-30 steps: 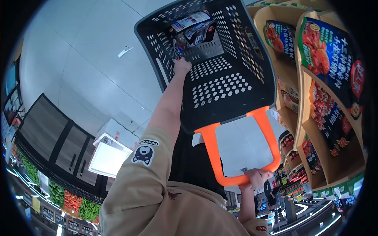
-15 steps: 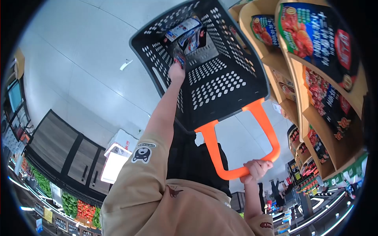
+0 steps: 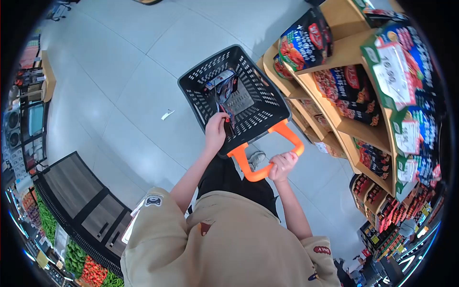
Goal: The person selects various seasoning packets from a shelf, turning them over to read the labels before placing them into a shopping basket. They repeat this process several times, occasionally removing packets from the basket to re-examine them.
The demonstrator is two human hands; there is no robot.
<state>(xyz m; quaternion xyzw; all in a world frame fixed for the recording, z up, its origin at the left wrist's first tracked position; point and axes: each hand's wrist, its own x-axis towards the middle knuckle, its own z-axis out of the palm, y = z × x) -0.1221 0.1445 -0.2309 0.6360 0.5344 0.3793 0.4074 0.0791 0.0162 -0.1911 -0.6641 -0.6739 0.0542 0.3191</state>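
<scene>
A black shopping basket with perforated walls and an orange handle hangs in front of my body. My right hand is wrapped round the orange handle. Inside the left wall of the basket, my left hand has its fingers closed on a dark packet, part of which is hidden by the fingers. Farther in, several printed packets in blue, white and dark colours lean against the left and far walls.
On the right, wooden shelves hold black pouches and price cards. A dark cabinet stands at the left, with vegetable displays beyond it. A white scrap lies on the tiled floor.
The basket now sits lower and farther from the camera. My left hand has drawn back toward the basket's near end, still gripping the packet. My right hand stays on the handle.
</scene>
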